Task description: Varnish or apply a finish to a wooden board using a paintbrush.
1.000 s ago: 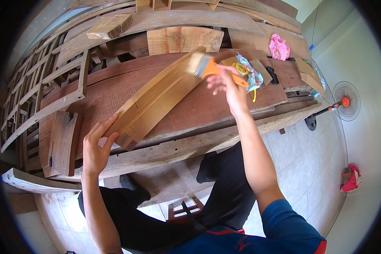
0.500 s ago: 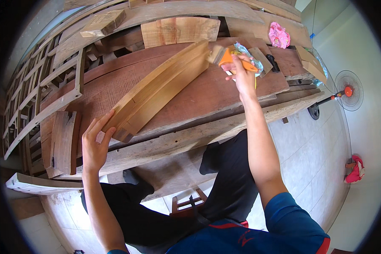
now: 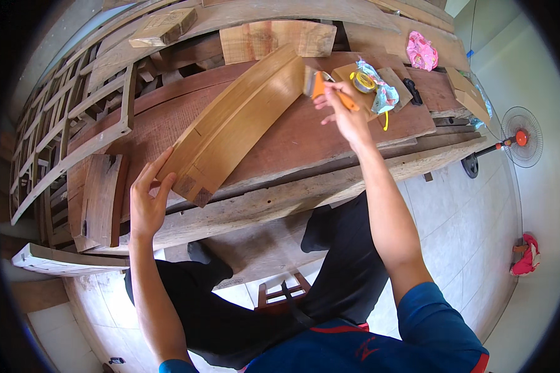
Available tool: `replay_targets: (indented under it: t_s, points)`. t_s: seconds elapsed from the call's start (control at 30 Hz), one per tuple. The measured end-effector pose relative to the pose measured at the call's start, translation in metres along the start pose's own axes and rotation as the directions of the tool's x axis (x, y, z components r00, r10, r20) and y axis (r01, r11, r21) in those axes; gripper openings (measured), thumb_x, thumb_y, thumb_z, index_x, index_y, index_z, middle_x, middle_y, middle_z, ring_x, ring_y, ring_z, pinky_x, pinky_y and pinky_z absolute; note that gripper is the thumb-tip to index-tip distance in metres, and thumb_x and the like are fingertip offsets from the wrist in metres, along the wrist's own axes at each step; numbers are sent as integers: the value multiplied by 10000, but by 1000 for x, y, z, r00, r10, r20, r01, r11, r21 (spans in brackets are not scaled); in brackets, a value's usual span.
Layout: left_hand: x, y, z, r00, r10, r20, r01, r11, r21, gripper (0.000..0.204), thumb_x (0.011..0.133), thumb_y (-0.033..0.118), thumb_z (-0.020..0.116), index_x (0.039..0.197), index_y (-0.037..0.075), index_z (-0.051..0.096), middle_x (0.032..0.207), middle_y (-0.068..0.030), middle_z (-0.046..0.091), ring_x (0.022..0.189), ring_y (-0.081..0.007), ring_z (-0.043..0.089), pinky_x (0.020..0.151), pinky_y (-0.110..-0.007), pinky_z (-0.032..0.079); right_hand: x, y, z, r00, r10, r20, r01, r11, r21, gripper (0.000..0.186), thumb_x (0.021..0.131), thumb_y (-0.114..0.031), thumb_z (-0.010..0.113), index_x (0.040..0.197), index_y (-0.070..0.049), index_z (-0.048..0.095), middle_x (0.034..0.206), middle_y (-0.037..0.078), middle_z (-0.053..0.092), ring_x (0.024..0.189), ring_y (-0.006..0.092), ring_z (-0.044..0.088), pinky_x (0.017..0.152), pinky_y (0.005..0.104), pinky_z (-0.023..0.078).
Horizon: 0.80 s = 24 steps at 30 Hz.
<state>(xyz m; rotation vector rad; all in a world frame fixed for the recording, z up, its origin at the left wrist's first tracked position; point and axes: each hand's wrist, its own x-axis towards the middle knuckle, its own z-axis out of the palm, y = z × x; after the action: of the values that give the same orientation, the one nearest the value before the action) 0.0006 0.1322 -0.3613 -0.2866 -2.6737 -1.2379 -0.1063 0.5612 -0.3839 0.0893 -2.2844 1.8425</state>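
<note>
A long, slightly curved wooden board [image 3: 246, 121] lies slanted across the reddish-brown plank [image 3: 286, 146], its far end pointing up and to the right. My left hand [image 3: 148, 202] grips the board's near end, thumb on one side and fingers along the other edge. In my right hand [image 3: 347, 115] is a paintbrush [image 3: 335, 93] with an orange handle. Its bristles are at the board's far right end; whether they touch the wood I cannot tell. Just right of the brush sits a yellow-rimmed round container [image 3: 362, 82] beside a crumpled light-blue patterned cloth [image 3: 386, 98].
A pink cloth [image 3: 422, 51], a black object [image 3: 412, 91] and a pale curved board [image 3: 277, 40] lie behind. Wooden lattice frames [image 3: 68, 124] stand at left, near a short dark block [image 3: 104, 199]. A fan [image 3: 520, 137] is at right. A rough beam [image 3: 280, 202] forms the front edge.
The board has tilted, so more of its broad face shows. The paintbrush has moved left and closer to the board's far end, uncovering the round container. The whole view has shifted slightly.
</note>
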Motion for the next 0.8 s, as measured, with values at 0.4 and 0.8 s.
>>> replay_targets:
  t_s: [0.4, 0.8]
  points:
    - [-1, 1, -3, 1000, 10, -10, -11, 999, -38, 471, 984, 71, 706, 1451, 102, 653, 1118, -123, 733, 987, -193, 699, 838, -332, 592, -47, -14, 60, 989, -102, 106, 87, 987, 138, 298, 1113, -323, 564, 1131, -43, 665, 862, 87, 769, 755, 127, 751, 578, 240, 531]
    - [3, 5, -3, 996, 78, -45, -79, 996, -34, 452, 977, 73, 711, 1426, 99, 669, 1087, -142, 732, 942, -214, 702, 824, -338, 586, -97, -34, 109, 880, -343, 328, 323, 939, 116, 223, 1111, -220, 553, 1201, -43, 654, 989, 78, 771, 836, 168, 744, 695, 301, 578]
